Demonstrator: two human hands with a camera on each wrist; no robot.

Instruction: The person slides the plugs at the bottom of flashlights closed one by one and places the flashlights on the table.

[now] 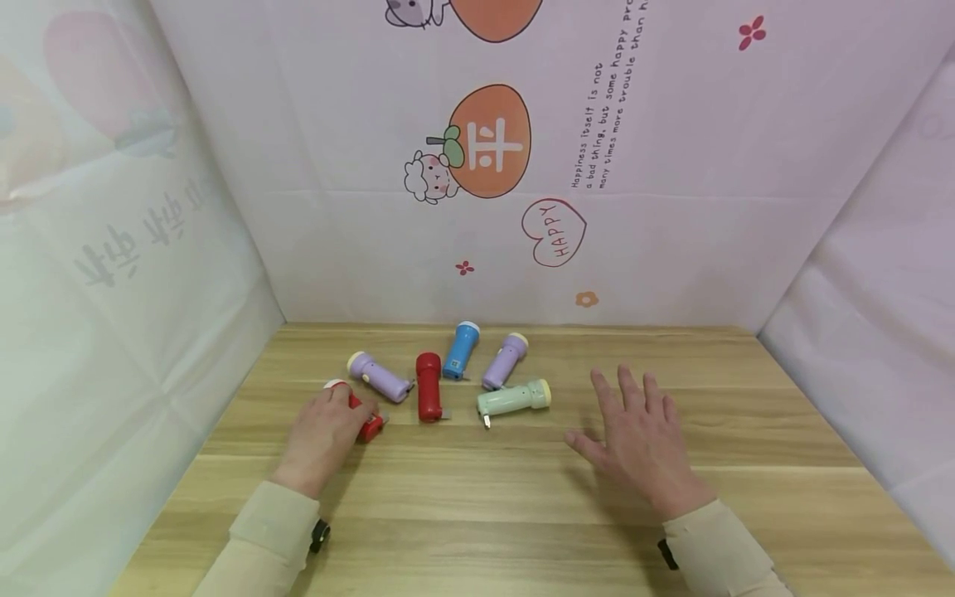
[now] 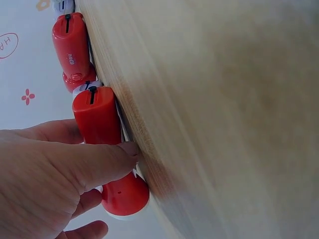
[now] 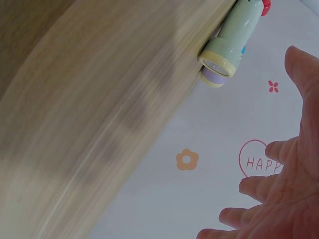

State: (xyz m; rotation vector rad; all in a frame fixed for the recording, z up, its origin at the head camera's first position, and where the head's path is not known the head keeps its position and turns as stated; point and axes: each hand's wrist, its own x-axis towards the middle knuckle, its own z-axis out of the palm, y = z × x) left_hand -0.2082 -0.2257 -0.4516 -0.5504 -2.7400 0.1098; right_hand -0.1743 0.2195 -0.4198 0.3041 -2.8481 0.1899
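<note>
At the left of the table, my left hand (image 1: 323, 431) grips a red flashlight (image 1: 369, 428) lying on the wood. In the left wrist view the thumb (image 2: 107, 162) crosses this flashlight's body, and its slotted end and wide red head stick out on either side. My right hand (image 1: 643, 435) is held over the table at the right, fingers spread, holding nothing. Nearest to it lies a pale green flashlight (image 1: 515, 399) with a metal plug folded out. In the right wrist view the green flashlight (image 3: 234, 37) is apart from the spread fingers.
Between the hands lie a purple flashlight (image 1: 380, 379), another red flashlight (image 1: 429, 387), a blue flashlight (image 1: 461, 351) and a second purple flashlight (image 1: 506, 361). A printed white cloth (image 1: 358, 207) stands behind the wooden table (image 1: 477, 514), with cloth on both sides too.
</note>
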